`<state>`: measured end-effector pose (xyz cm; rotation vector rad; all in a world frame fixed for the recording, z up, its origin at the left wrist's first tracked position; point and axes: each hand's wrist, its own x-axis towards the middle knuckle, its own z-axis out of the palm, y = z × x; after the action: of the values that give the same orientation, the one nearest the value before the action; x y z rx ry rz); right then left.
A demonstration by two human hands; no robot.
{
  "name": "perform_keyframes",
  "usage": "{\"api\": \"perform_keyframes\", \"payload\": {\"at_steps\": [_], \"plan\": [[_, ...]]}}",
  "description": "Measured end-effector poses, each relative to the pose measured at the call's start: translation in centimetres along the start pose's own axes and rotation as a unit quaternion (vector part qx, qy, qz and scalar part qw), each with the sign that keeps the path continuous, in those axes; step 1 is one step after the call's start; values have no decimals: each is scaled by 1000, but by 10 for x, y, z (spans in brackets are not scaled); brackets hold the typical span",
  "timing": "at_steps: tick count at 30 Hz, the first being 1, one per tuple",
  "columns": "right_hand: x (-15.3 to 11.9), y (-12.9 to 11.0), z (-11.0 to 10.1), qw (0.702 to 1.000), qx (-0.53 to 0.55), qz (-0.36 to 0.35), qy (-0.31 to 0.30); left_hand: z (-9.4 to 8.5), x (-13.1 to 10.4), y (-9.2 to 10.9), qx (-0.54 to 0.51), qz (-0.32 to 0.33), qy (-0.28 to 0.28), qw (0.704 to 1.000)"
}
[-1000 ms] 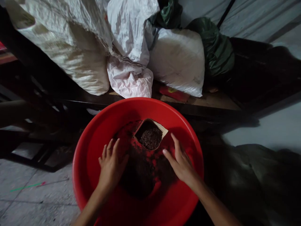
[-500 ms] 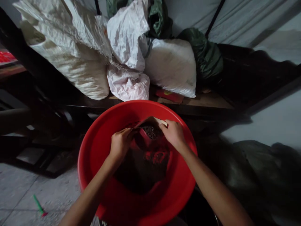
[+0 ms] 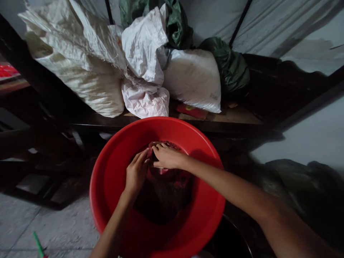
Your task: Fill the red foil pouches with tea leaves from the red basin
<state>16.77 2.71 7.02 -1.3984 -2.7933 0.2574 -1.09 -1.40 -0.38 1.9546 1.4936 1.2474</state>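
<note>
A large red plastic basin [image 3: 110, 168] stands in front of me with a heap of dark, loose, fine material [image 3: 161, 202] at its bottom. Inside it, just above the heap, is a small reddish packet [image 3: 162, 171], mostly covered by my hands. My left hand [image 3: 135, 173] is closed on the packet's left edge, thumb against fingers. From the right, my right hand [image 3: 169, 157] reaches across and grips the packet's top, its fingertips close to the left ones. What lies inside the packet is hidden now.
Behind the basin, a dark wooden bench [image 3: 236, 116] carries a cream woven sack [image 3: 88, 82], a white sack [image 3: 193, 79] and a dark green bag [image 3: 228, 64]. A green stick [image 3: 38, 243] lies on the floor at lower left. Dark bulky bags [image 3: 301, 193] are at right.
My right hand has moved left across the packet's mouth to meet my left hand. The packet's opening, which showed dark bits inside, is now covered. The view has shifted slightly.
</note>
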Motion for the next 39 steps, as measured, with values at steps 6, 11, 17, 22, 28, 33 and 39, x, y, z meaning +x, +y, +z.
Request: {"api": "perform_keyframes", "payload": {"at_steps": [6, 11, 17, 22, 28, 33, 39], "plan": [[-28, 3, 16, 999, 28, 40, 22, -6, -5, 5, 75, 101, -61, 990], [-31, 8, -1, 997, 22, 69, 14, -4, 1, 12, 104, 131, -73, 983], [-61, 36, -46, 959, 144, 138, 202, -22, 12, 2, 90, 155, -73, 981], [-96, 60, 17, 963, 113, 236, 55, -43, 12, 1, 90, 165, -101, 977], [-125, 56, 52, 962, 158, 215, 52, -45, 22, 7, 97, 232, -112, 961], [-124, 40, 14, 956, 158, 83, 233, -42, 31, 11, 61, 240, -130, 960], [-115, 43, 15, 953, 100, 14, 285, -44, 10, 21, 23, 205, -16, 978]]}}
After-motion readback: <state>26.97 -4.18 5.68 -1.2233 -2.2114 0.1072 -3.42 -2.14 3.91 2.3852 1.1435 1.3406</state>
